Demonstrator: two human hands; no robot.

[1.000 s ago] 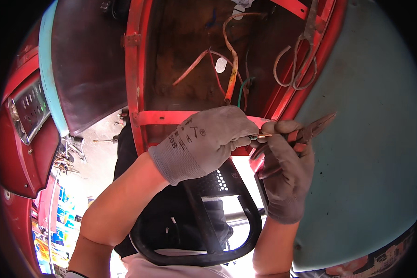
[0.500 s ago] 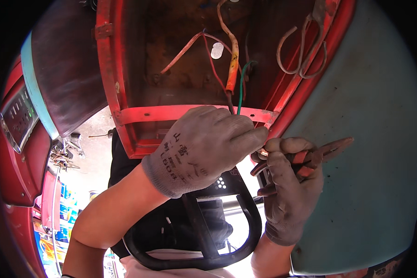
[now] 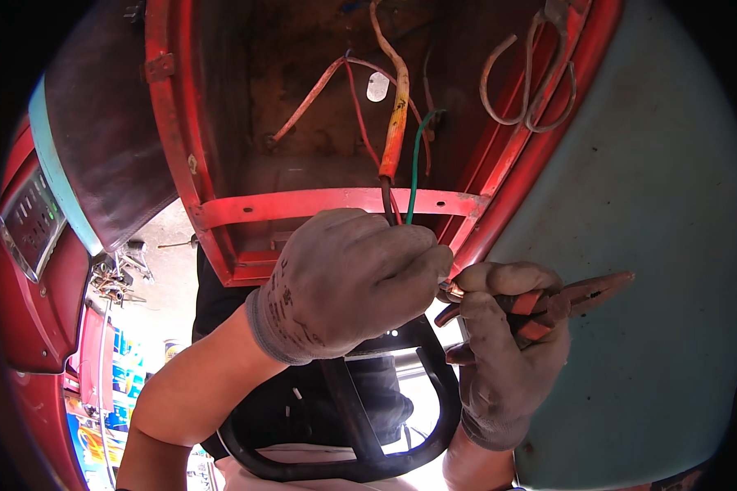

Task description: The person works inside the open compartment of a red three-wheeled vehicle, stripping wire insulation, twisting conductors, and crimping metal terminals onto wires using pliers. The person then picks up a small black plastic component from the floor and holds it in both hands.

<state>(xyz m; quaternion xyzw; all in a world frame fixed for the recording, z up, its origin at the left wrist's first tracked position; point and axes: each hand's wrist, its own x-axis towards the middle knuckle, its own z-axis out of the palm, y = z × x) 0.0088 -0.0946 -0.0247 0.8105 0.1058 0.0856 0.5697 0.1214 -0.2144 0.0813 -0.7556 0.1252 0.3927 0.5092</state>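
Observation:
My left hand point(image 3: 352, 282), in a grey work glove, is closed with thumb and fingertips pinched on a wire. Most of that wire is hidden, but a coppery bare end point(image 3: 453, 290) shows between the two hands. My right hand point(image 3: 504, 360), gloved too, keeps a pair of pliers point(image 3: 590, 296) with red-banded handles in its palm, jaws pointing right. Its thumb and forefinger meet at the coppery end. Above the left hand, a black wire point(image 3: 387, 199) leaves an orange-yellow cable sheath point(image 3: 395, 135) and passes behind the glove, beside a green wire point(image 3: 416, 168).
A red metal frame point(image 3: 336, 204) surrounds a rusty open compartment with loose pinkish-red wires point(image 3: 311, 98). Bent metal hooks point(image 3: 528, 82) hang at its right rail. A pale green panel point(image 3: 647, 360) stands at right. Below the hands is a black tubular loop point(image 3: 360, 425).
Both hands have shifted slightly left and down in the picture, still together at the wire end. The red frame has also slid a little left. The pliers stay in the right hand.

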